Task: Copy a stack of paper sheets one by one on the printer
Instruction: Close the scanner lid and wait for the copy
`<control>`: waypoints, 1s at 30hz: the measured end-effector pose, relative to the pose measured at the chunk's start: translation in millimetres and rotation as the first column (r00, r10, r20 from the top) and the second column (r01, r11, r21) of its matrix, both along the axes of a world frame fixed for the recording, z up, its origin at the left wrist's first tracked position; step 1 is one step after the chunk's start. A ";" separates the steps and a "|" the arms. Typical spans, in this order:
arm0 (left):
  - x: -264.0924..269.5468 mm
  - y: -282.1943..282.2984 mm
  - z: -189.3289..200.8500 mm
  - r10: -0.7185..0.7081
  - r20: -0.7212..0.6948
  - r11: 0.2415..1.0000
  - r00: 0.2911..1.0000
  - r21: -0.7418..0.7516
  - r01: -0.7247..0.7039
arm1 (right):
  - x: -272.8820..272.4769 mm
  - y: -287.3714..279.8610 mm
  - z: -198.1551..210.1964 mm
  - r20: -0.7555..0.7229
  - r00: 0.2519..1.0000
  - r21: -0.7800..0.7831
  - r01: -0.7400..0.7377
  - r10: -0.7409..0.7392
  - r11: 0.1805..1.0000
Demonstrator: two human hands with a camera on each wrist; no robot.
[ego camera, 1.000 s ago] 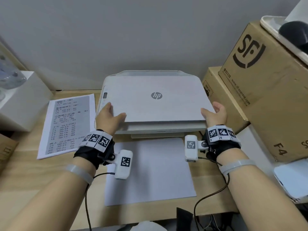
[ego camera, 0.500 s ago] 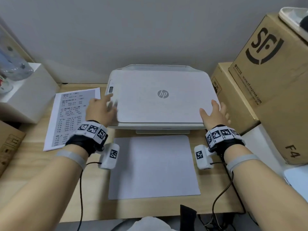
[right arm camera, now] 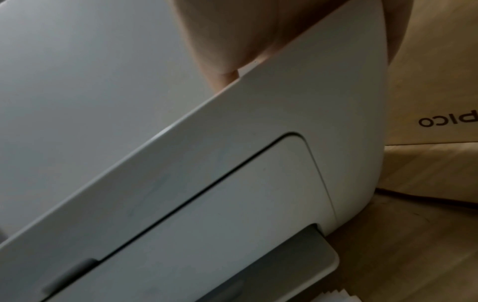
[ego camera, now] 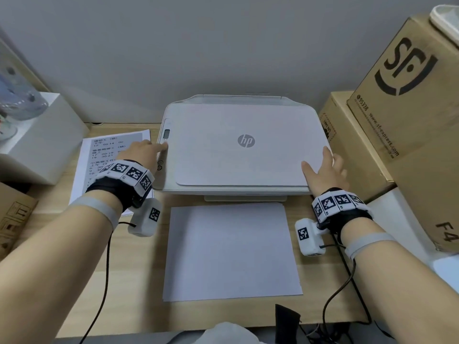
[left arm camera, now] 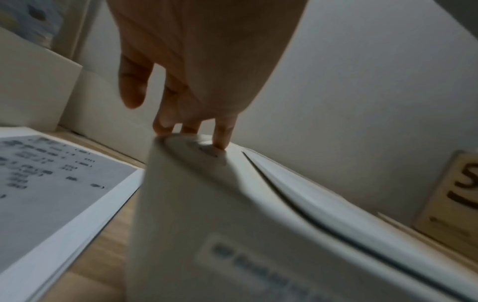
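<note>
Printer [ego camera: 244, 147]: centre of desk, against wall. Lid [ego camera: 248, 155] now fully down; a second ago you held it part-raised by both front corners.

Your left hand [ego camera: 139, 155]: moved off lid to control strip, forefinger extended onto button, holding nothing.

Your right hand [ego camera: 323, 170]: flat, fingers straight, resting on lid's right corner.

Printed stack [ego camera: 104, 165]: left of printer. Blank sheets [ego camera: 231, 252]: in front.

Judgement: sheet likely loaded; copy being started.
</note>
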State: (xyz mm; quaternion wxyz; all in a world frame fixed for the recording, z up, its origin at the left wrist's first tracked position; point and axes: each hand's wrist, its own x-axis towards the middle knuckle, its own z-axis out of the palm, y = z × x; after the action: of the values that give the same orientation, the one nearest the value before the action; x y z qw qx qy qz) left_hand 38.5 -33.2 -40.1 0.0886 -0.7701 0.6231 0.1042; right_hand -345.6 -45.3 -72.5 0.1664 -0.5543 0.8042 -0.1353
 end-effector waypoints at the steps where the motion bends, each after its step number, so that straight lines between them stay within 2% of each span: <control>1: -1.1 -2.8 -0.2 0.027 -0.020 1.000 0.999 0.011 -0.026 | -0.1 -0.1 -0.3 -0.004 1.000 0.005 0.000 0.000 1.000; 7: -14.7 -11.9 13.4 0.075 -0.049 0.993 0.996 0.091 -0.070 | -0.2 -1.0 3.7 0.005 1.000 0.045 0.004 -0.004 0.999; 10: -19.9 -9.5 13.5 0.153 -0.152 0.986 0.977 0.082 -0.142 | -1.1 -3.2 9.3 0.059 0.998 0.093 0.005 -0.011 0.996; 12: -23.3 -6.9 7.8 0.264 -0.348 0.962 0.899 0.029 -0.272 | -1.5 -6.8 13.8 0.082 0.996 0.133 0.010 -0.021 0.991; 14: -30.7 -3.6 4.2 0.358 -0.564 0.907 0.744 0.020 -0.421 | -1.6 -10.8 17.2 0.080 0.997 0.165 0.002 -0.016 0.986; 15: -35.3 -1.8 4.0 0.392 -0.632 0.878 0.668 0.042 -0.476 | -1.7 -12.8 18.2 0.079 0.997 0.177 -0.003 -0.011 0.984; 16: -39.1 -0.1 3.5 0.422 -0.657 0.857 0.625 0.066 -0.510 | -1.5 -14.2 19.4 0.081 0.997 0.185 -0.008 -0.007 0.983; 21: -40.0 -1.1 -5.0 0.494 -0.564 0.843 0.662 0.122 -0.525 | -0.9 -17.3 18.7 0.052 0.999 0.225 -0.027 0.015 0.974; 26: -38.7 -3.2 -11.0 0.493 -0.599 0.832 0.631 0.113 -0.543 | -2.8 -18.6 13.5 -0.008 0.998 0.263 -0.053 0.057 0.963; 30: -37.0 -3.4 -14.6 0.488 -0.600 0.836 0.634 0.111 -0.538 | -3.0 -15.4 10.3 -0.067 0.994 0.243 -0.063 0.082 0.968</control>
State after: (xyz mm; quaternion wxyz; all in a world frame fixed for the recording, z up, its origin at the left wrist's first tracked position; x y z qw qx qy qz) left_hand 1.5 -36.7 -54.7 -0.1789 -0.8424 0.3765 0.3414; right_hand -348.6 -60.7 -62.1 0.2063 -0.5639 0.7996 -0.0096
